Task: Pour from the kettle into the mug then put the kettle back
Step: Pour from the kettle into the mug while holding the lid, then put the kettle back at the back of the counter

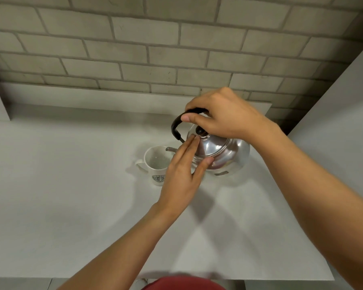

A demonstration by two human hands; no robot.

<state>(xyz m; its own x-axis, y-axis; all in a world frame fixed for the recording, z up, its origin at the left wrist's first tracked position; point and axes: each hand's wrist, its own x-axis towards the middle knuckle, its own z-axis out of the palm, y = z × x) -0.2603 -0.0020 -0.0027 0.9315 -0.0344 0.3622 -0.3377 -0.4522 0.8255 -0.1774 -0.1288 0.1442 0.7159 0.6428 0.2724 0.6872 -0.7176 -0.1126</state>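
The steel kettle [224, 152] is tipped toward the white mug [156, 164], its thin spout [171, 149] reaching just over the mug's rim, so the pouring step looks to be in hand; no stream of liquid can be made out. The right hand [222, 116] is wrapped tight around the black handle [177, 126] from above, carrying the weight. The left hand [183, 174] lies flat, fingers pressed together against the domed lid [210, 146], thumb under its edge, apparently keeping it seated. The mug stands on the pale table [71, 174], just left of the kettle. Next, the kettle must be levelled and set back down, well clear of the mug.
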